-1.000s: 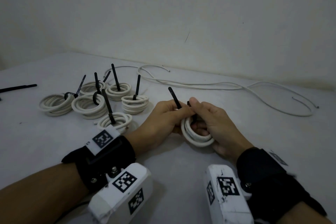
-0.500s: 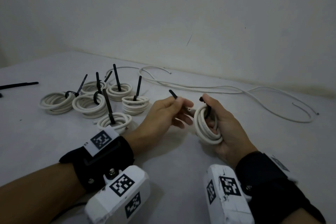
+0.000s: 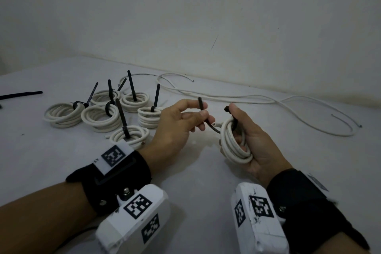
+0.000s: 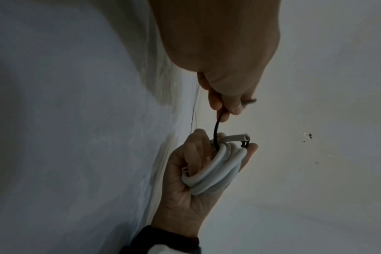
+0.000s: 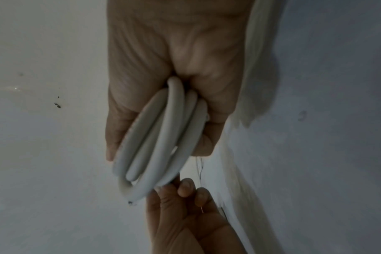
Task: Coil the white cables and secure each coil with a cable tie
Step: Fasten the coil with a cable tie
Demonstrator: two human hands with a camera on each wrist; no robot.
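Right hand point(image 3: 255, 140) gripping the round coil of white cable point(image 3: 235, 144); left-hand fingers point(image 3: 203, 114) pinching the black plastic cable tie point(image 3: 208, 121). Best to steer the tail into the head, then pull snug without loosening the loops.

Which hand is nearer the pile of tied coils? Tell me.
Left. The left hand hangs just beside the tied coils; the right hand, holding the white coil, is farther off.

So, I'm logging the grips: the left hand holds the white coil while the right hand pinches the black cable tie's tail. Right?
The hands are swapped. In the head view the right hand holds the white coil, and the left hand pinches the black cable tie.
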